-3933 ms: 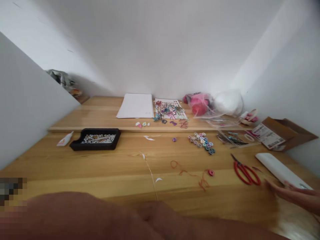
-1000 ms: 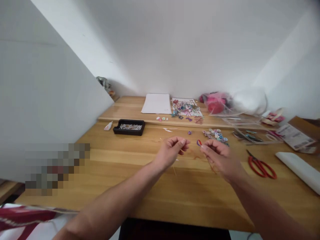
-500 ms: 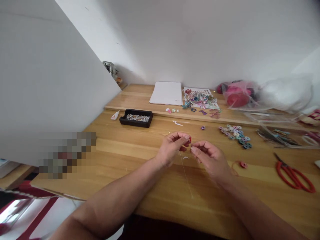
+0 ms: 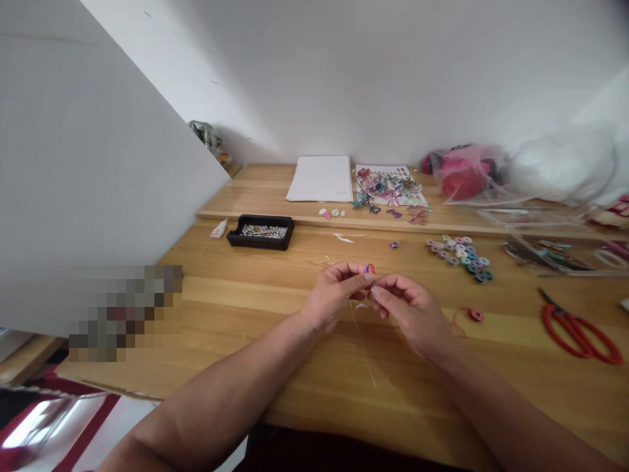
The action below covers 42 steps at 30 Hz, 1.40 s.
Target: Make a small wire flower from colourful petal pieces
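Above the middle of the table, my left hand [image 4: 333, 298] pinches a small red and purple piece [image 4: 370, 269] between thumb and forefinger. Most of that piece is hidden by the fingertips, so its kind is unclear. Close against it on the right, my right hand [image 4: 403, 305] is closed in a pinch, and what its fingertips hold is too small to make out. A fine pale thread [image 4: 361, 344] trails down from under my left hand toward the front. Just behind the thread lies a white paper scrap [image 4: 361, 305].
Red-handled scissors [image 4: 577, 331] lie at the right, with a red thread spool [image 4: 476, 315] nearer my right hand. Behind are several bobbins [image 4: 459, 252], a black bead tray [image 4: 263, 242], a small glue bottle [image 4: 219, 229], white paper [image 4: 319, 178], shiny cut-outs [image 4: 390, 189] and a clear box [image 4: 565, 252].
The view has shifted slightly to the right. More of the red piece shows above my left fingertips, with its purple edge now visible. Both hands stay pinched close together.
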Each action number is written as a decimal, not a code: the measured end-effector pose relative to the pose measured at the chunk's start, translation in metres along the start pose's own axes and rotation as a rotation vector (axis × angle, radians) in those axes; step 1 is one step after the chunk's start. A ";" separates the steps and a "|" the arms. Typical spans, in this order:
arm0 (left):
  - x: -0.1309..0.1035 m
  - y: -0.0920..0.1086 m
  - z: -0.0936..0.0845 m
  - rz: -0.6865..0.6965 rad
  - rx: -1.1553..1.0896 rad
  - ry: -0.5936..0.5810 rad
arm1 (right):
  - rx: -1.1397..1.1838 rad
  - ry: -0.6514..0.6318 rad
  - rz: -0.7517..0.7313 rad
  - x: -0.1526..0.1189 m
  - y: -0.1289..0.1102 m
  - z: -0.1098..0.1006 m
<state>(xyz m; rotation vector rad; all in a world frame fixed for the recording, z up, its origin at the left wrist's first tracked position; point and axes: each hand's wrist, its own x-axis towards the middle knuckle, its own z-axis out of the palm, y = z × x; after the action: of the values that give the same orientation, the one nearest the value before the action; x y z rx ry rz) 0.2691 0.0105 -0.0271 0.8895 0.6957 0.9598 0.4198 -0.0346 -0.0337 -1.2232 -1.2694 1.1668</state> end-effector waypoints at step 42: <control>-0.009 0.003 0.010 0.136 0.514 0.020 | -0.186 0.167 -0.088 0.003 -0.016 -0.016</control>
<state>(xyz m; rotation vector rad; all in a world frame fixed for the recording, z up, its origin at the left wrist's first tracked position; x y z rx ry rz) 0.2722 -0.0003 -0.0185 1.3932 0.9292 0.9245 0.4348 -0.0323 -0.0171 -1.3560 -1.3131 0.8799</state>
